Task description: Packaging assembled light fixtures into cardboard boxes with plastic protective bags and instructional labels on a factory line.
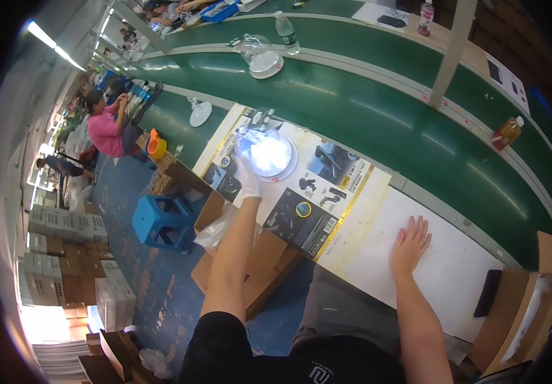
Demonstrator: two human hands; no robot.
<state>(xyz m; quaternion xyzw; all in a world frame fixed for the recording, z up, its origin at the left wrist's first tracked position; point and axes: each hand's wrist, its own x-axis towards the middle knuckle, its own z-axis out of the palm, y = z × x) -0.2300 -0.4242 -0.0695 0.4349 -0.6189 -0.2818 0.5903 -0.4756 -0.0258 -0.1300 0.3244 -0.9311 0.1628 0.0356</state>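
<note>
A round lamp (283,168) with a white base shines brightly over the printed cardboard on the work table. My left hand (248,176), in a white glove, is closed against the lamp's left side; the glare partly hides its fingers. Bare, my right hand (410,247) lies flat on the white table top (378,237), fingers spread, holding nothing. Beyond the table, an unlit lamp (263,63) with a clear, rounded top stands on the green conveyor belt (340,80). Another clear-topped piece with a white disc base (200,114) lies farther left.
A dark flat object (488,293) lies by an open cardboard box (512,320) at right. Bottles stand along the line, one clear (287,33), one amber (507,133). At left are a blue stool (162,221), a person in pink (106,128) and stacked cartons (64,275).
</note>
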